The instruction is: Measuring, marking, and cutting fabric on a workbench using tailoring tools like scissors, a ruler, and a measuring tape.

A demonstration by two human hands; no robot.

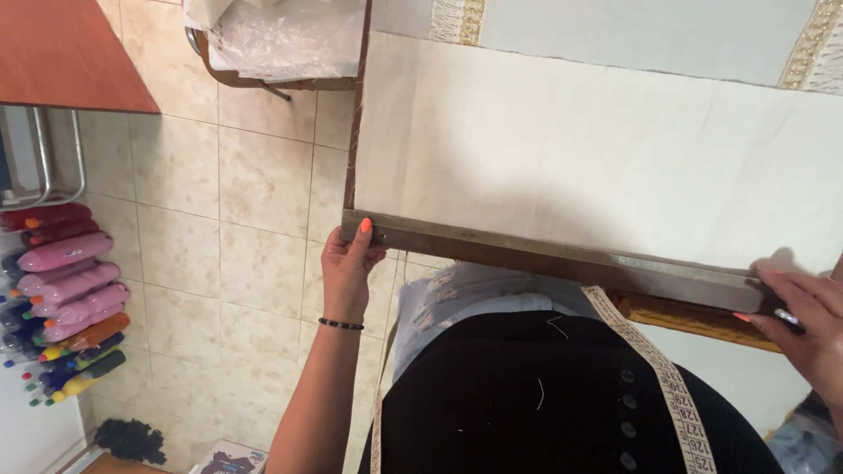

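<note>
A long dark metal ruler lies along the near edge of a cream cloth spread on a table. My left hand grips the ruler's left end, thumb on top, at the table's corner. My right hand presses on the ruler's right end and also holds a small dark object, maybe a pen or chalk. A measuring tape hangs down over my black garment.
The wooden table edge shows under the ruler. Beige floor tiles lie to the left. A rack of coloured thread cones stands far left, a red-brown tabletop above it. A chair with clear plastic sits at the top.
</note>
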